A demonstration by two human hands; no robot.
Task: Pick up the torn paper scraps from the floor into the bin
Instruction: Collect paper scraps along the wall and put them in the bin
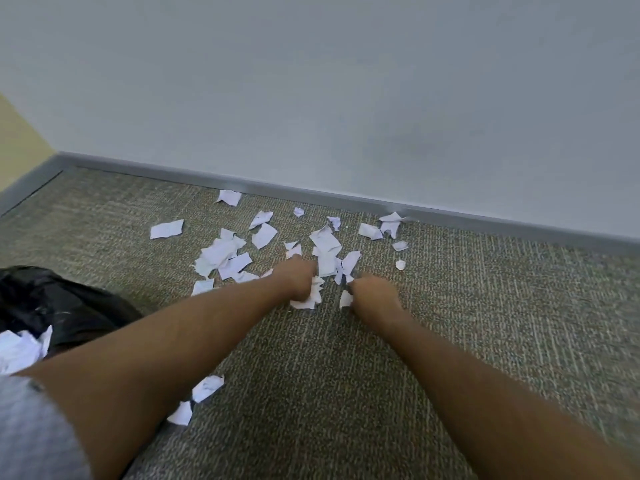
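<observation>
Several torn white paper scraps [221, 254] lie scattered on the grey-brown carpet [450, 306] near the wall. My left hand [299, 280] is down among them, fingers curled round a bunch of scraps [313, 294] that sticks out below it. My right hand [374, 296] is close beside it, fingers curled on a small scrap [345, 299] at its left side. The bin with a black liner [45, 303] stands at the left edge, with white scraps [20, 351] inside it. Two more scraps [207, 388] lie under my left forearm.
A grey baseboard [346, 199] runs along the pale wall behind the scraps. A corner with a yellowish wall [17, 147] is at the far left. A grey sleeve [31, 431] shows at the bottom left.
</observation>
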